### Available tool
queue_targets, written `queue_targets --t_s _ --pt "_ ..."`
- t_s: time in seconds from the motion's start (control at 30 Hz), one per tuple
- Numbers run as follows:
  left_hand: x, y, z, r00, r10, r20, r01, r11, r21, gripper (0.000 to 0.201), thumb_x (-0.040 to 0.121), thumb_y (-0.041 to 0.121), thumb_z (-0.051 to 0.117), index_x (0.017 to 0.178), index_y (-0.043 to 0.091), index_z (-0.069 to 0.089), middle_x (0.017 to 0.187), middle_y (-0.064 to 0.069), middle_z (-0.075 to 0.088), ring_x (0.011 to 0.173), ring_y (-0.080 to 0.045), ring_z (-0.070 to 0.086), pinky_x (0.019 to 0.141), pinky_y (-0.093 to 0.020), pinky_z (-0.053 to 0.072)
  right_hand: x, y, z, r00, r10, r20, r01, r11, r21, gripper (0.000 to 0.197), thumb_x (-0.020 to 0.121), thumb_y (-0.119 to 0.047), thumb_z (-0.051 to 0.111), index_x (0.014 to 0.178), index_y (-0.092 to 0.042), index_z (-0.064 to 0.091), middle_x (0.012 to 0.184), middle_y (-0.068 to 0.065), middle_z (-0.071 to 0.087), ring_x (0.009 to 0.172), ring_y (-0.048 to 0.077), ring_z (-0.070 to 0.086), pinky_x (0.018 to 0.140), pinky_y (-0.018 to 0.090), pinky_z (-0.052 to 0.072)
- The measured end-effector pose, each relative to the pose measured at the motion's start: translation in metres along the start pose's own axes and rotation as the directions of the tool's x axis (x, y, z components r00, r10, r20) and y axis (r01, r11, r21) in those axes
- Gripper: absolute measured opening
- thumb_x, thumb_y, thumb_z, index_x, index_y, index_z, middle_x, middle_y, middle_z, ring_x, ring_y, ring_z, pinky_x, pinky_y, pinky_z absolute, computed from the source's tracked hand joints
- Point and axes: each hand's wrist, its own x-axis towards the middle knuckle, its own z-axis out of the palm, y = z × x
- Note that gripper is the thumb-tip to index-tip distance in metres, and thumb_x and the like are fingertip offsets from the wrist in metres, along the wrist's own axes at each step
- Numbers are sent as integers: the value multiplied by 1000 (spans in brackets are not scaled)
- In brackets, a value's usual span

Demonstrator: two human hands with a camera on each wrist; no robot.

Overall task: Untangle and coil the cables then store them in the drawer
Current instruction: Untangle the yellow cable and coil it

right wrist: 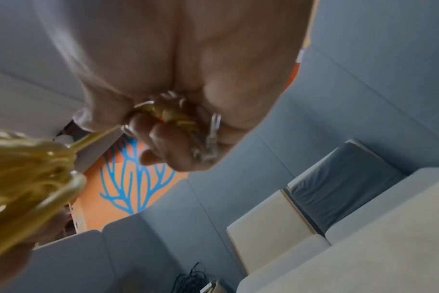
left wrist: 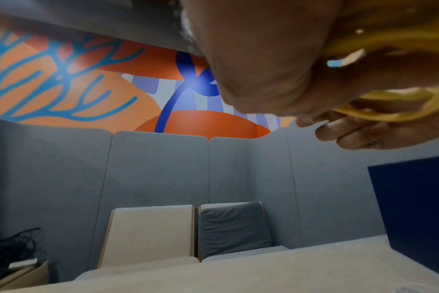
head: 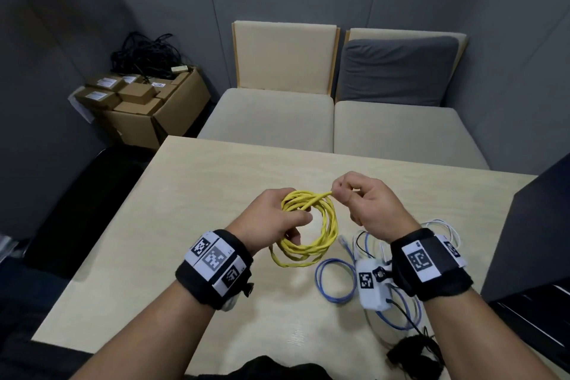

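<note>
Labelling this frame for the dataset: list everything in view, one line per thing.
yellow cable: 1, yellow, coiled, held above the table between both hands
blue cable: 1, blue, looped on the table right of the yellow coil
white cable: 1, white, tangled with the blue one by the right wrist
table: 1, light wood, foreground
seats: 2, beige, behind the table
cushion: 1, grey, on the right seat back
cardboard box: 1, brown, floor at left, small boxes stacked on top
black cables: 1 pile, black, atop those boxes
dark cabinet: 1, right edge
left hand: grips the coil
right hand: pinches the cable end
</note>
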Motion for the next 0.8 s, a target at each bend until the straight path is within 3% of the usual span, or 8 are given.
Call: queue_targets --t_s 0.1,0.2,0.27,0.33,0.4,0.53,0.7,0.8 --pt "-4 3 -3 995 7 98 -3 999 -41 24 68 10 61 90 0 60 57 -5 50 48 -22 56 51 -24 42 1 2 -12 992 -52 -115 40 994 -101 32 91 -28 61 67 -10 49 55 -13 42 47 3 39 50 12 29" --pt "-5 1 1 993 35 112 -38 999 18 13 76 7 63 89 7 62 55 3 51 49 -16 54 52 -23 43 6 8 -27 941 -29 -337 -31 985 -171 40 84 -42 58 65 -12 41 49 -10 31 51 13 30 52 27 27" --pt "-4 -1 3 995 71 68 -71 997 4 3 86 10 60 88 8 61 56 4 51 49 -14 53 50 -22 41 7 9 -27 950 9 -313 -58 988 -146 41 86 -42 59 64 -13 40 49 -9 33 51 17 32 52 29 30" --pt "-1 -1 2 995 101 8 -100 991 -85 11 85 16 58 89 6 59 62 -5 50 50 -14 53 48 -22 40 6 11 -24 963 48 -265 -76 992 -98 40 93 -33 58 62 -16 40 53 -3 40 52 16 41 51 33 37" --pt "1 0 0 993 118 -20 -119 985 -125 18 81 21 58 90 5 59 71 -13 49 52 -17 55 48 -22 39 3 16 -22 969 2 -246 -65 967 -246 38 97 -27 55 63 -18 40 60 -3 41 56 6 41 58 29 37" --pt "4 -1 -4 990 144 -12 -144 981 -129 16 81 18 58 90 6 59 79 -14 51 55 -18 57 50 -23 39 0 20 -13 974 82 -210 -165 894 -416 39 98 -35 50 64 -17 42 56 -4 38 50 7 37 50 20 30" --pt "7 -7 2 991 133 -16 -134 975 -176 27 83 18 57 101 -1 58 86 -10 53 56 -18 57 49 -24 40 3 17 6 939 295 -177 -283 955 87 33 100 -25 50 70 -11 44 63 8 39 44 18 40 43 26 32" --pt "9 -9 5 989 145 -16 -145 978 -152 12 89 19 57 97 12 63 77 -8 55 58 -18 57 51 -24 42 4 18 20 928 354 -118 -326 922 208 25 100 -16 48 78 -3 48 54 4 39 42 16 37 41 23 26"
